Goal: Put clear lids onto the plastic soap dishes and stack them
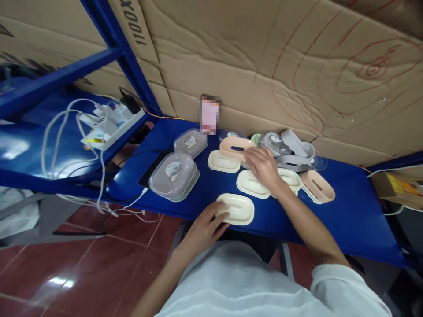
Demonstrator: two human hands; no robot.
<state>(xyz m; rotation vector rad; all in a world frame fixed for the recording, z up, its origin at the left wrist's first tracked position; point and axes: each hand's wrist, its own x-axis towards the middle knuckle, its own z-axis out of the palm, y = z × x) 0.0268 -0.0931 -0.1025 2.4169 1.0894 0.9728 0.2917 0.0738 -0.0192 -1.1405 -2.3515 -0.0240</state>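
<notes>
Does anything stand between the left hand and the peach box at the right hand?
Yes: a cream piece, just on the near side of the peach box, lies between it and the left hand. It looks low, so the hand could probably pass over it.

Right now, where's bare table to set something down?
Biggest patch: the blue table's right end, right of the rightmost peach box. Narrower: between the stacked tubs and the cream tray under the left hand. Crowded: the back, where grey pieces cluster near the cardboard, and around the right hand.
</notes>
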